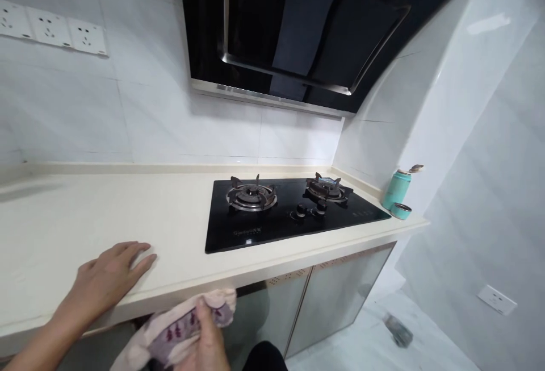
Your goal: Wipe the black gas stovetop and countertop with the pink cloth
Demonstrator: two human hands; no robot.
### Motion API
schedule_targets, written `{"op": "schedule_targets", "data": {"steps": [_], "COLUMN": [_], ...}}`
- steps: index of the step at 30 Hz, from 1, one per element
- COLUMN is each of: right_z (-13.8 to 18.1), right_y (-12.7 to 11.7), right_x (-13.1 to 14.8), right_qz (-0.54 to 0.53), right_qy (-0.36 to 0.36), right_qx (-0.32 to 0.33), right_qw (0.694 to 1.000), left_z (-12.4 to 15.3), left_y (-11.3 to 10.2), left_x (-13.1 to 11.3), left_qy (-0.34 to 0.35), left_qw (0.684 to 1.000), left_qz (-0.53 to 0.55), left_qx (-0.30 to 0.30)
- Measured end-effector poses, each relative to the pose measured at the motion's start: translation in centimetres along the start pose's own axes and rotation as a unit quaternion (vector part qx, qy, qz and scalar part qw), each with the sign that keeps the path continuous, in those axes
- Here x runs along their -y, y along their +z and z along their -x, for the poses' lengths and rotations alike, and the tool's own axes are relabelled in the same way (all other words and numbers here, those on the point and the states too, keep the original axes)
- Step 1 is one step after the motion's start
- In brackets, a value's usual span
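Note:
My left hand (pixel 111 273) lies flat on the cream countertop (pixel 170 212), its fingers stretched out and nothing in it. Below the counter's front edge, my right hand (pixel 206 334) grips a cloth (pixel 174 331), white and purple with dark red markings, the thumb pressed on top of it. Part of the cloth runs out of the bottom of the view. To the right of both hands, a black gas stove (pixel 264 229) with two burners and two knobs is set into the counter.
A black range hood (pixel 281 30) hangs over the stove. A turquoise jar (pixel 397 190) and a small turquoise bowl-shaped piece (pixel 401 211) stand at the counter's right end. Cabinet doors (pixel 336 297) are below. Wall sockets (pixel 49 27) sit upper left. A dark object (pixel 399 331) lies on the floor.

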State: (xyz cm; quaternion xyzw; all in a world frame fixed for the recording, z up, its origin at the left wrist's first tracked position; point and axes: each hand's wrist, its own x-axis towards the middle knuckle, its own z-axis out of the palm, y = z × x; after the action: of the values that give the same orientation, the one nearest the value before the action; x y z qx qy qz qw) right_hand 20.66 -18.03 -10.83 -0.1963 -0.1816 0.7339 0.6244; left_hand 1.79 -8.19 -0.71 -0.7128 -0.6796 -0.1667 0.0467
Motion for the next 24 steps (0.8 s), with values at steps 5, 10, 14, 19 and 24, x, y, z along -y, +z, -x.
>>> {"op": "schedule_targets", "data": {"steps": [5,10,14,19,24], "right_z": [0.9,0.9,0.5,0.5,0.2], "right_y": [-7.3,-16.4,-21.0,-22.3,-20.2], "right_x": [10.9,23.7,33.1,40.8,38.1], "right_qz": [-0.026,0.093,0.11,0.074,0.071], "right_qy": [-0.063,-0.187,-0.3,-0.348,-0.346], "right_qx": [-0.137,-0.238,-0.37,-0.454,-0.444], "right_qw": [0.988,0.948,0.873,0.817,0.824], "left_z": [-0.1,0.1,0.6,1.1,1.5], "left_y": [0.0,0.1,-0.4,-1.4,-1.7], "left_x": [0.0,0.1,-0.6,-2.1,-2.9], "left_qy": [-0.012,-0.01,-0.012,-0.011,-0.013], "left_qw": [1.0,1.0,1.0,1.0,0.999], "left_qz": [-0.016,-0.009,-0.007,0.008,0.027], "left_qx": [0.023,0.028,0.026,0.024,0.014]}}
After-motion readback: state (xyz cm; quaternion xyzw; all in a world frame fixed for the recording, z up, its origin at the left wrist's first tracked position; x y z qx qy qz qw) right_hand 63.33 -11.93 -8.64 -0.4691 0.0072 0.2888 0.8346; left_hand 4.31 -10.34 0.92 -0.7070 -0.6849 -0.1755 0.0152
